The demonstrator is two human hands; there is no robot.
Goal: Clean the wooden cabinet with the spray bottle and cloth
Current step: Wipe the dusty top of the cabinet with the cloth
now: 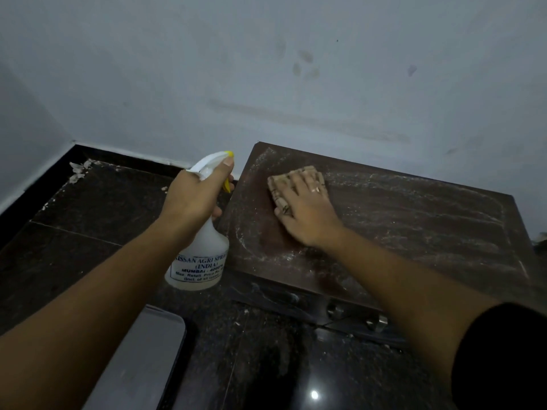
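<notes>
A pale wall [266,84] is rising behind the wooden cabinet [414,226], whose top is showing wet, dusty streaks. The left hand [192,199] is gripping the spray bottle [198,261] by its neck, fingers curled, just beside the cabinet's left edge. The right hand [307,214] is pressing the cloth [284,182] onto the top's left part with straight fingers.

The spray bottle [197,255] label reads "NISSAN AGRI SPR… (INDIA) MUMBAI".
</notes>
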